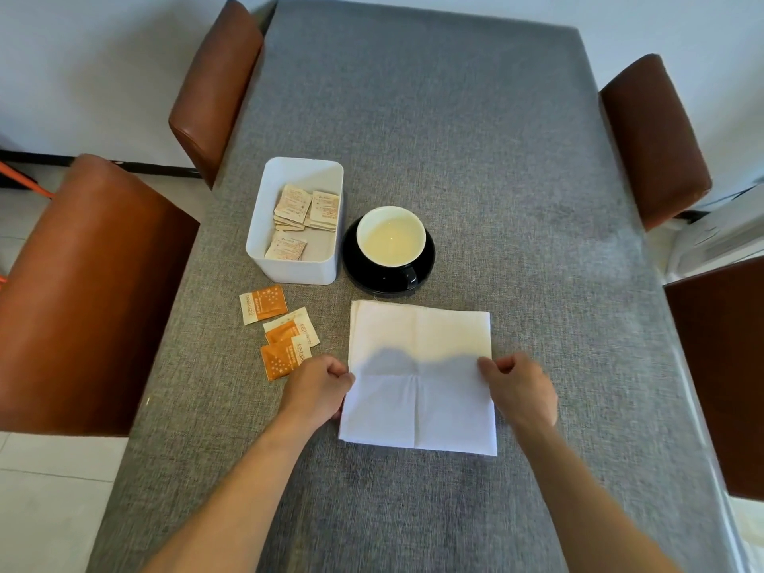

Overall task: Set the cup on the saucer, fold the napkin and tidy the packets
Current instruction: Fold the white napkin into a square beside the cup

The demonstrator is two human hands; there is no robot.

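Observation:
A white napkin (419, 357) lies flat on the grey table, creased into quarters. My left hand (318, 388) pinches its left edge and my right hand (519, 386) pinches its right edge, both about halfway down the sheet. Behind the napkin a black cup (390, 237) with a pale inside stands on a black saucer (364, 279). Three orange packets (281, 330) lie loose on the cloth left of the napkin, the nearest one just beside my left hand.
A white open box (295, 270) holding several beige packets stands left of the cup. Brown chairs (95, 291) flank the table on both sides. The grey tablecloth (454, 117) stretches far beyond the cup.

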